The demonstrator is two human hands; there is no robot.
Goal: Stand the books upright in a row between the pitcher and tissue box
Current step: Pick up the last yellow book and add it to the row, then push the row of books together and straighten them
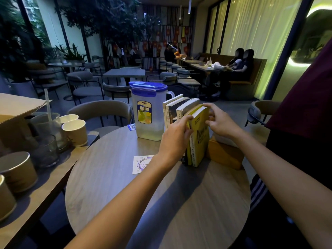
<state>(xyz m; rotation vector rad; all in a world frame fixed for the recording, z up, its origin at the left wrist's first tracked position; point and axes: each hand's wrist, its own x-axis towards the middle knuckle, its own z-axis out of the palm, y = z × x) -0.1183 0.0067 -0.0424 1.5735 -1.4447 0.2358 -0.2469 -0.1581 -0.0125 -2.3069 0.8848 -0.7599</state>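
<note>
Several books [181, 108] stand upright in a row on the round wooden table [125, 191], leaning a little left toward the clear pitcher [147, 114] with the blue lid. The nearest one is a yellow book [200, 139]. My left hand [175, 135] presses against the row's left side and grips the yellow book's spine edge. My right hand [220, 120] holds the yellow book's top corner from the right. The tan tissue box [224, 155] lies right of the books, partly hidden by my right arm.
A small printed card [142, 164] lies on the table left of my left arm. A side table [36, 186] at left carries paper cups [75, 130], glasses and a cardboard box. A person in a dark red top [305, 105] stands at right. Chairs stand behind.
</note>
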